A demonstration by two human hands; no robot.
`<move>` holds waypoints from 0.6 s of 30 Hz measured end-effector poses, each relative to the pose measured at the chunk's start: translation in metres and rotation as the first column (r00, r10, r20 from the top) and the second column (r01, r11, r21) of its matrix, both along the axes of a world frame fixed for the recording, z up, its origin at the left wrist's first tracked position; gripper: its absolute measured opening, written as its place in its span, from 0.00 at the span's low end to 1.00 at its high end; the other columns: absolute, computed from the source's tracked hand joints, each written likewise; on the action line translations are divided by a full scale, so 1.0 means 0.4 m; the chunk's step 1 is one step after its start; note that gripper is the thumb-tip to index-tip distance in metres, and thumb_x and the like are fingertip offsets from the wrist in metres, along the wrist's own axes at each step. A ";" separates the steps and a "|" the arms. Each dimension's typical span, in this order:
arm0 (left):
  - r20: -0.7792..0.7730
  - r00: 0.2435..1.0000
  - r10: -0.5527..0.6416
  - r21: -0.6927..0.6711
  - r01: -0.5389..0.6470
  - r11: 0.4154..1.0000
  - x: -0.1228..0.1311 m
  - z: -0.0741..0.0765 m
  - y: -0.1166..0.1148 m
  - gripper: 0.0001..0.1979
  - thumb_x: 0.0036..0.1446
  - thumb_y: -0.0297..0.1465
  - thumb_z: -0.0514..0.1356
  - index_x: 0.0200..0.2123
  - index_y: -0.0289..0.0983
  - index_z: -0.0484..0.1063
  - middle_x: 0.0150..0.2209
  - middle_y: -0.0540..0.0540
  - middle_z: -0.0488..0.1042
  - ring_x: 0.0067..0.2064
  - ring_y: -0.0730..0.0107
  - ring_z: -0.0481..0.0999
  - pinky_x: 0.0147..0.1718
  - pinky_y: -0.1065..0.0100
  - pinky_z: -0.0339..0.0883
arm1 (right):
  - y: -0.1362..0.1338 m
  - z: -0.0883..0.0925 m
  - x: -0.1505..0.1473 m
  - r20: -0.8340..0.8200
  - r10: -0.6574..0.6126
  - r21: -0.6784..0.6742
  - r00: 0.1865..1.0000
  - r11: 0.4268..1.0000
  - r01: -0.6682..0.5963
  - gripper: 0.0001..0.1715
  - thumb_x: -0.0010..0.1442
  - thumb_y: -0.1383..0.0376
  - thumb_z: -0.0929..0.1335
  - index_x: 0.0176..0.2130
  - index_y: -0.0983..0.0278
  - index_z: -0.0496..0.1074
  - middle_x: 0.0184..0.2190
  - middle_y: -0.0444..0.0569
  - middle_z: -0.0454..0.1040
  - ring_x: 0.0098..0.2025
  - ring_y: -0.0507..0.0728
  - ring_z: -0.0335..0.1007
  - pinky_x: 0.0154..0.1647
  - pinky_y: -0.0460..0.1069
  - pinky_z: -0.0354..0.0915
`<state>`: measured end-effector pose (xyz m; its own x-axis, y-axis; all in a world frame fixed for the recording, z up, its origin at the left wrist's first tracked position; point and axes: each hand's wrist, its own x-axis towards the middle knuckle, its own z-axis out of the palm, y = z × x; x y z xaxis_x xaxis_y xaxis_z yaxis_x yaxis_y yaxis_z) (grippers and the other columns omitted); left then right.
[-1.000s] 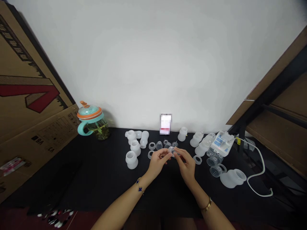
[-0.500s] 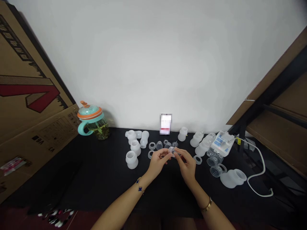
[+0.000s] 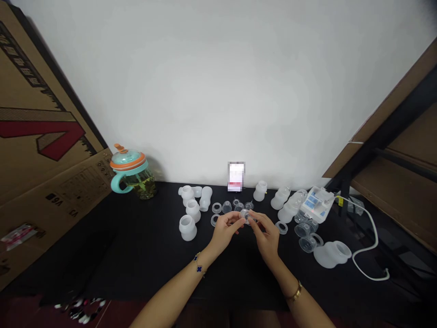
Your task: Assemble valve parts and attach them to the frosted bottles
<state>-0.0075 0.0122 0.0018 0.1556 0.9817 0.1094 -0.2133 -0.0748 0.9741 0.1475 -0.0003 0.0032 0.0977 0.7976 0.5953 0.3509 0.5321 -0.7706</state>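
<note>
Between my two hands is a small clear plastic piece, seemingly a bottle nipple (image 3: 245, 214), partly covered by fingers. My left hand (image 3: 224, 228) pinches its left side. The fingertips of my right hand (image 3: 266, 231) grip it from the right. Just beyond them lie several clear nipples, one of them a dome-shaped nipple (image 3: 226, 207). A translucent ring (image 3: 216, 208) rests left of these, and another ring (image 3: 282, 227) is to the right of my right hand. White translucent bottles stand on the left, the nearest bottle (image 3: 187, 228) upright with its mouth open.
A lidded jug (image 3: 133, 175) stands at the back left beside cardboard. A blurred upright screen (image 3: 236, 176) leans on the wall. On the right are more bottles, clear cups (image 3: 307, 243), a white device (image 3: 317, 204) with a cable (image 3: 375, 228), and a tipped bottle (image 3: 331, 254).
Almost nothing differs. The clear piece between my fingers has turned slightly, while both hands keep their places.
</note>
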 end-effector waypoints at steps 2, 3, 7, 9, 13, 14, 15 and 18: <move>-0.001 1.000 -0.002 0.003 0.002 1.000 0.000 0.001 -0.001 0.15 0.54 0.41 0.68 0.36 0.35 0.79 0.31 0.46 0.77 0.33 0.68 0.76 0.24 0.74 0.66 | 0.000 0.000 0.000 0.001 -0.002 0.007 1.000 1.000 0.002 0.11 0.64 0.62 0.70 0.45 0.58 0.81 0.43 0.51 0.81 0.31 0.55 0.74 0.28 0.49 0.70; -0.003 1.000 -0.004 0.005 0.004 1.000 0.000 0.002 -0.001 0.15 0.54 0.41 0.68 0.36 0.34 0.79 0.31 0.46 0.77 0.33 0.68 0.76 0.24 0.74 0.66 | 0.001 0.000 0.000 0.001 -0.003 0.009 1.000 1.000 0.003 0.11 0.64 0.62 0.70 0.45 0.58 0.81 0.43 0.51 0.81 0.32 0.55 0.74 0.28 0.49 0.70; -0.005 1.000 -0.011 0.010 0.011 1.000 0.000 0.002 -0.001 0.14 0.55 0.40 0.67 0.37 0.34 0.78 0.32 0.46 0.77 0.33 0.68 0.75 0.24 0.75 0.66 | 0.000 0.002 -0.001 -0.007 0.000 0.014 1.000 1.000 0.000 0.10 0.64 0.62 0.70 0.45 0.59 0.81 0.43 0.52 0.81 0.33 0.56 0.75 0.27 0.49 0.69; -0.007 1.000 -0.013 0.012 0.013 1.000 -0.001 0.002 -0.001 0.14 0.55 0.41 0.67 0.37 0.34 0.78 0.31 0.46 0.76 0.33 0.67 0.75 0.24 0.74 0.66 | 0.000 0.002 -0.001 -0.006 0.001 0.016 1.000 1.000 -0.001 0.10 0.64 0.62 0.70 0.44 0.59 0.81 0.43 0.52 0.81 0.35 0.57 0.76 0.28 0.49 0.70; -0.009 1.000 -0.011 0.018 0.012 1.000 -0.001 0.002 -0.001 0.15 0.55 0.41 0.67 0.37 0.35 0.78 0.31 0.46 0.76 0.33 0.67 0.75 0.24 0.74 0.66 | -0.001 0.001 -0.001 -0.005 -0.004 0.014 1.000 1.000 0.004 0.10 0.64 0.62 0.70 0.45 0.58 0.81 0.43 0.52 0.81 0.35 0.57 0.76 0.28 0.50 0.70; -0.010 1.000 -0.011 0.019 0.011 1.000 -0.002 0.003 -0.001 0.15 0.54 0.41 0.67 0.37 0.35 0.78 0.31 0.47 0.76 0.33 0.67 0.75 0.24 0.74 0.66 | -0.001 0.000 -0.001 -0.007 -0.004 0.012 1.000 1.000 0.004 0.10 0.64 0.62 0.70 0.45 0.58 0.81 0.43 0.52 0.81 0.34 0.57 0.76 0.28 0.50 0.70; -0.011 1.000 -0.010 0.021 0.010 1.000 -0.001 0.003 -0.001 0.15 0.54 0.42 0.67 0.36 0.35 0.78 0.32 0.47 0.76 0.33 0.67 0.75 0.24 0.74 0.66 | -0.001 -0.002 -0.001 -0.009 -0.003 0.009 1.000 1.000 0.003 0.11 0.64 0.62 0.70 0.45 0.58 0.81 0.43 0.52 0.81 0.33 0.57 0.76 0.28 0.50 0.70; -0.018 1.000 -0.009 0.016 0.009 1.000 -0.001 0.003 -0.001 0.15 0.54 0.43 0.67 0.36 0.36 0.78 0.32 0.46 0.77 0.34 0.66 0.75 0.24 0.73 0.66 | -0.001 -0.006 0.000 -0.014 0.003 -0.002 1.000 1.000 -0.003 0.11 0.64 0.62 0.70 0.46 0.58 0.80 0.44 0.53 0.81 0.33 0.57 0.76 0.28 0.50 0.71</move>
<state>-0.0078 0.0120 0.0029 0.1663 0.9785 0.1223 -0.1965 -0.0887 0.9765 0.1474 -0.0006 0.0008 0.1035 0.7992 0.5920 0.3380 0.5316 -0.7767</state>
